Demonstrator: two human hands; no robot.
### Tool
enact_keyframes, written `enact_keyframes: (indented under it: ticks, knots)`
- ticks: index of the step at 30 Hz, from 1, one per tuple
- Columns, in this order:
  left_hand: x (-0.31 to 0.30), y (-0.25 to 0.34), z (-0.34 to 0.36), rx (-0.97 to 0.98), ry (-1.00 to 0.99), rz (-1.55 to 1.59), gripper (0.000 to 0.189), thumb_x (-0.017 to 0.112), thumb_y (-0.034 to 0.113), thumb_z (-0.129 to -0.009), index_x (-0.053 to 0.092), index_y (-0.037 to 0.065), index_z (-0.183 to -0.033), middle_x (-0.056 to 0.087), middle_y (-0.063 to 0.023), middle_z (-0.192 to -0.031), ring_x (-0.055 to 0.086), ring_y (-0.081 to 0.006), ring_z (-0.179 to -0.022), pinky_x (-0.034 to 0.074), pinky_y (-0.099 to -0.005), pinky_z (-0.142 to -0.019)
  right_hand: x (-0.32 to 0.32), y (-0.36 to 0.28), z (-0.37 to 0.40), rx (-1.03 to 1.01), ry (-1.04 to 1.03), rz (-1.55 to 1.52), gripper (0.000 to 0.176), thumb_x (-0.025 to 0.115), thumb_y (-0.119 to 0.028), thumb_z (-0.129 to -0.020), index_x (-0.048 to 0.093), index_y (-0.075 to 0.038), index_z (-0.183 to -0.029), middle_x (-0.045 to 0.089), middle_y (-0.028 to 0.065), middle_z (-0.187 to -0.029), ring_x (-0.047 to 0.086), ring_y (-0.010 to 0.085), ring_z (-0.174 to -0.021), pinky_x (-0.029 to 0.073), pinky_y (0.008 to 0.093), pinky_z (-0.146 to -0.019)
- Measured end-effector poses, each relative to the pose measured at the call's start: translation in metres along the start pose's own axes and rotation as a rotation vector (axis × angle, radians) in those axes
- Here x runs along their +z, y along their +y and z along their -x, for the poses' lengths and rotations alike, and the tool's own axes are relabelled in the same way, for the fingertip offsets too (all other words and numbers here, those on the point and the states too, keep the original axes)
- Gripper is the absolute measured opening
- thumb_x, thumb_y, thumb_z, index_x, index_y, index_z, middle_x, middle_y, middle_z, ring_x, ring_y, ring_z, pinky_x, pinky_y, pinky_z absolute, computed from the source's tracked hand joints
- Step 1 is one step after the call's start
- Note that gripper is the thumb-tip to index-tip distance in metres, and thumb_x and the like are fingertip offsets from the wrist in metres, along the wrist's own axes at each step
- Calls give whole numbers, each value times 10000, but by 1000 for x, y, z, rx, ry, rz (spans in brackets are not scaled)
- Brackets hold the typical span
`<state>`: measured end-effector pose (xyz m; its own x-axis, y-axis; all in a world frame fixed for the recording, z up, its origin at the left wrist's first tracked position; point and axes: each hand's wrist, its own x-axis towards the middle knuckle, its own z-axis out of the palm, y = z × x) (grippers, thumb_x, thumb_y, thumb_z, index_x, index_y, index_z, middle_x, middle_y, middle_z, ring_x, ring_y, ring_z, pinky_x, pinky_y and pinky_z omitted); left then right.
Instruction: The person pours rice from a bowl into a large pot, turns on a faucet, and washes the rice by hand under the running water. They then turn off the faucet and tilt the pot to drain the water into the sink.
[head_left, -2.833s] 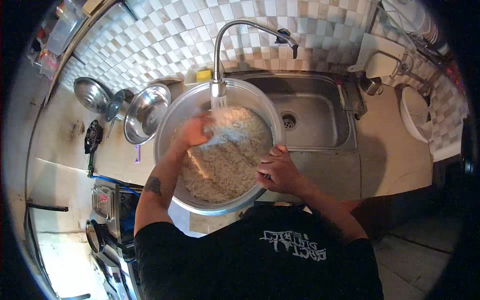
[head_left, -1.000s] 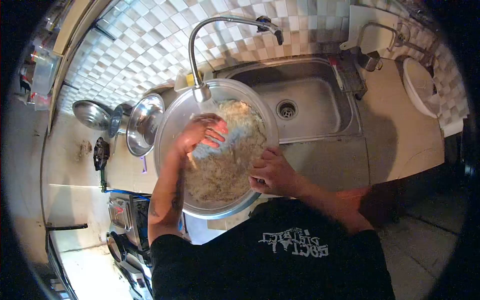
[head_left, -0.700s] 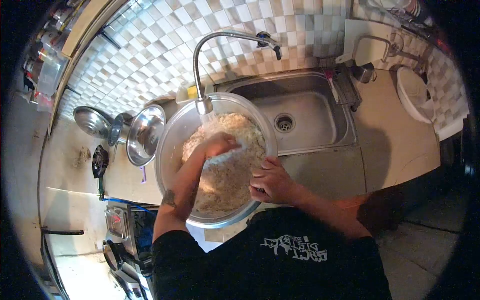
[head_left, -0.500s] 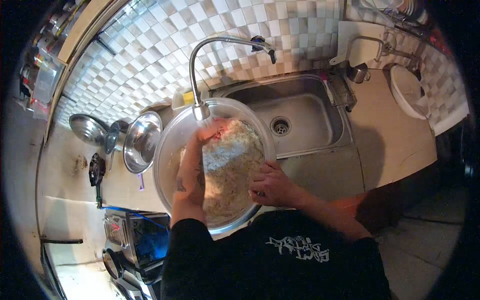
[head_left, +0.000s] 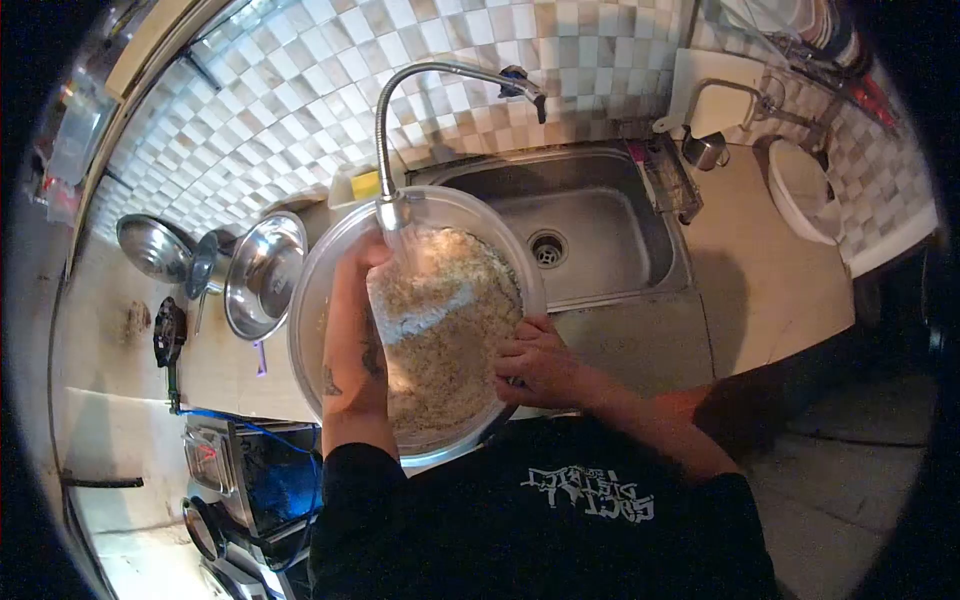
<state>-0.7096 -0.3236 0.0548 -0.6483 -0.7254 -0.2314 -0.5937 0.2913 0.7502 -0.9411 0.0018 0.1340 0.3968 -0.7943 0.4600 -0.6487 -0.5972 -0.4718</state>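
A large translucent plastic basin (head_left: 305,300) stands at the left edge of the sink, holding a pale, crumbly, grainy mass (head_left: 440,350) whose exact kind I cannot make out. My left hand (head_left: 373,250) is inside the basin, by the far left wall, at the edge of the mass; its fingers are mostly hidden. With fingers curled, my right hand (head_left: 540,365) grips the basin's right rim. Just over the basin's far side hangs the end of a flexible metal faucet (head_left: 392,212), and what looks like water falls from it.
Right of the basin is a steel sink (head_left: 600,230) with a drain. To the left stand a steel bowl (head_left: 262,280), a metal lid (head_left: 155,248) and a burner (head_left: 170,335). A metal cup (head_left: 705,150) and a white basin (head_left: 800,190) sit on the right counter.
My left hand has moved left, from under the faucet toward the basin's far left wall. My right hand keeps its grip on the rim. The whole view has shifted slightly.
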Motion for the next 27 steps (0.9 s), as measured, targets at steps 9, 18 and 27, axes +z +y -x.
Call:
enact_keyframes:
  ticks: [9, 18, 27]
  knots:
    - [129, 74, -50, 61, -65, -871, 328, 508, 361, -849, 671, 109, -982, 674, -127, -953, 638, -294, -825, 492, -418, -810, 0, 0, 0, -12, -20, -12, 149, 648, -254, -719, 589, -125, -672, 520, 18, -700, 491, 211, -743, 335, 391, -846]
    - [70, 69, 92, 74, -88, -825, 631, 669, 323, -780, 420, 193, -1346, 377, -163, -1382, 373, -393, -1252, 381, -559, -967, 0, -1, -1, -42, 25, -13, 120, 659, -197, -712, 586, -116, -663, 498, 13, -672, 476, 207, -729, 346, 375, -824]
    - [159, 78, 111, 99, 27, -840, 628, 531, 418, -847, 361, 136, -1381, 376, -252, -1365, 485, -383, -1171, 433, -489, -930, 1, -1, 4, -32, 35, -33, 127, 670, -210, -693, 581, -125, -661, 509, 18, -677, 499, 212, -739, 347, 386, -819]
